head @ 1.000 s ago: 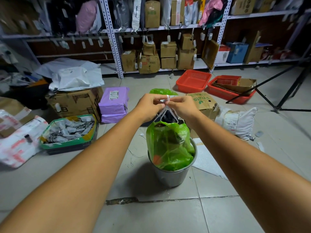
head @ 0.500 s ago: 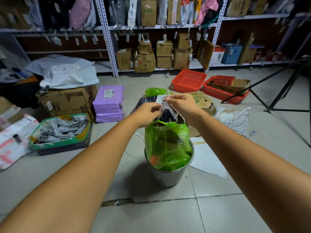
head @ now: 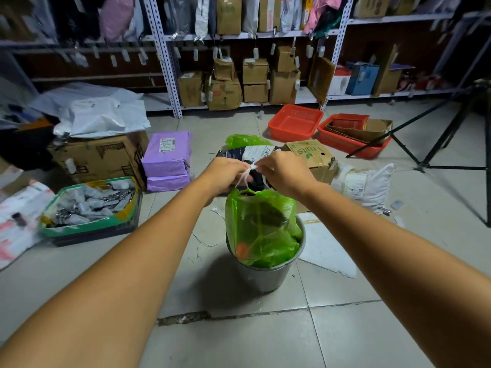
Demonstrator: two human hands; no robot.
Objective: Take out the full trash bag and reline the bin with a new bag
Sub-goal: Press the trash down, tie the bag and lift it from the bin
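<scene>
Raised to meet the right hand (head: 285, 172), left hand (head: 225, 175) pinches white drawstring (head: 248, 173) above green trash bag (head: 261, 227).

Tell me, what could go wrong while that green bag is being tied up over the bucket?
The white drawstring looks thin; pinched between the left hand and the right hand, it might snap or slip when the load is lifted. The green bag is thin plastic stretched over angular contents, so it could tear. Its bottom sits inside the metal bin, which may lift along and tip.
</scene>
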